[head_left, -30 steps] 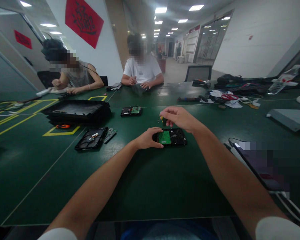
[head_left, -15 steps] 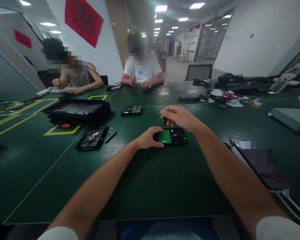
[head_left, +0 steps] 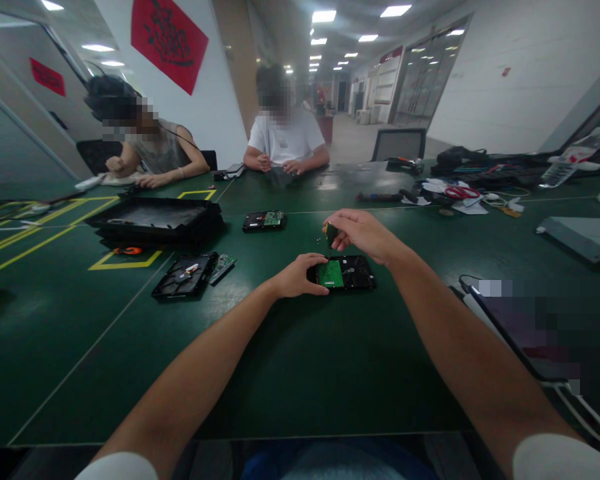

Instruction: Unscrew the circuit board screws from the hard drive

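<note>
A black hard drive with a green circuit board lies flat on the green table in front of me. My left hand clasps its left end, thumb on the near edge and fingers on the far edge. Above the drive's far edge, my right hand pinches a black-and-yellow screwdriver. Only its stubby handle shows; I cannot make out the tip. A few tiny screws lie on the table just left of the screwdriver.
Another hard drive lies further back. To the left are an opened drive casing, a loose circuit board and black trays. A tablet sits at right. Two people work across the table.
The screwdriver handle has turned and tilted slightly in my right hand, which has shifted a little. My left hand and the hard drive stay in place.
</note>
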### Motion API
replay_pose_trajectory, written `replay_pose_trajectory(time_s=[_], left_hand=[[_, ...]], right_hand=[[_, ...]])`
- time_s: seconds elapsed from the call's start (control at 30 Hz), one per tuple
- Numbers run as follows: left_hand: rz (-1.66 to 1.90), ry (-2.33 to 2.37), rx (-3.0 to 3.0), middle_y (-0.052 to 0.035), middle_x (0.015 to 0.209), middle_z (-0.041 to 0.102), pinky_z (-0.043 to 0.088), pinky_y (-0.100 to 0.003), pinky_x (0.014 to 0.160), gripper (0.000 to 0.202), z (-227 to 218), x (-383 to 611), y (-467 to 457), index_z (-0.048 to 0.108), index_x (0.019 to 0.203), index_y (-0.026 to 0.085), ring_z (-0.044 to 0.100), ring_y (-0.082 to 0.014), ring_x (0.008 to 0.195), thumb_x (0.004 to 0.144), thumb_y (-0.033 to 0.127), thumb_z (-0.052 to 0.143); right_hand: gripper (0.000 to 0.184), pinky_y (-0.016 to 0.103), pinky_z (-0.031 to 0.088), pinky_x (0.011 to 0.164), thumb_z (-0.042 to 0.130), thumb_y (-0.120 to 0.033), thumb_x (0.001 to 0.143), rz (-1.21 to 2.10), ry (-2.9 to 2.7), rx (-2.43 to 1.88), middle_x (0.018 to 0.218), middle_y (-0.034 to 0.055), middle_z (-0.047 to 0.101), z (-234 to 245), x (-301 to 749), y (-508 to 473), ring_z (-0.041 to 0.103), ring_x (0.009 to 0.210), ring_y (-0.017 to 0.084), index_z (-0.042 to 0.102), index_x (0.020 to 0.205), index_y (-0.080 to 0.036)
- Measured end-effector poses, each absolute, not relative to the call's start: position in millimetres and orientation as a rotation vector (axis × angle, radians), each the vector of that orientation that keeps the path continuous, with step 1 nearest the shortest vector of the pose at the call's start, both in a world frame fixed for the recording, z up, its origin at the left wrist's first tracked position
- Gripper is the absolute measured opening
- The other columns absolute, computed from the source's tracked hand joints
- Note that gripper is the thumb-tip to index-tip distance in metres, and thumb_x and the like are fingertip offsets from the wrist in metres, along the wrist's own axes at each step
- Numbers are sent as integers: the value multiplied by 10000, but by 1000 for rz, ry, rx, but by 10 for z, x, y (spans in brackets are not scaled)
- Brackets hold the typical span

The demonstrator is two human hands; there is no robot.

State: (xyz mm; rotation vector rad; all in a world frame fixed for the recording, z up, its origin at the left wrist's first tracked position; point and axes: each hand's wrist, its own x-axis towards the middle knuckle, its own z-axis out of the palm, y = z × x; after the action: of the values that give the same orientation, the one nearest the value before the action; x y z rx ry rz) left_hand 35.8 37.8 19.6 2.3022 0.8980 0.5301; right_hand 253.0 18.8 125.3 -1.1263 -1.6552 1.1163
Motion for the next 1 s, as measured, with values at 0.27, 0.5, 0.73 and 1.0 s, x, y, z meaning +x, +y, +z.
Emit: replay_pose_trajectory(time_s=[0.27, 0.5, 0.73, 1.0], left_hand=[[518, 922, 2298, -102, 1556, 475, 341, -499, 1234, 909, 161, 357, 401, 547, 1449, 246, 434, -361, 1445, 662, 556, 880], [528, 906, 2311, -109, 1549, 484, 337, -505, 1235, 894, 189, 357, 383, 546, 1449, 236, 432, -358, 1447, 679, 554, 870], [544, 906, 2301, -111, 1556, 482, 332, -516, 1234, 882, 202, 362, 361, 549, 1447, 235, 443, -366, 1440, 681, 524, 874], [545, 906, 2309, -111, 1553, 478, 344, -516, 1230, 883, 179, 353, 383, 548, 1447, 238, 445, -359, 1437, 683, 540, 872]], right_hand=[[204, 191, 454, 454, 662, -417, 959, 961, -1752, -1178, 727, -4, 643, 1281, 2523, 145, 588, 570, 101, 672, 971, -214], [261, 206, 496, 472, 689, -446, 944, 1029, -1693, -1199, 829, 39, 704, 1267, 2514, 146, 663, 617, 126, 624, 933, -194], [161, 218, 549, 536, 588, -351, 1006, 1132, -1668, -1131, 822, 26, 702, 1279, 2511, 162, 665, 612, 118, 661, 1016, -208], [177, 197, 475, 480, 665, -369, 955, 1030, -1730, -1153, 727, 8, 668, 1257, 2518, 166, 625, 599, 112, 651, 919, -196]])
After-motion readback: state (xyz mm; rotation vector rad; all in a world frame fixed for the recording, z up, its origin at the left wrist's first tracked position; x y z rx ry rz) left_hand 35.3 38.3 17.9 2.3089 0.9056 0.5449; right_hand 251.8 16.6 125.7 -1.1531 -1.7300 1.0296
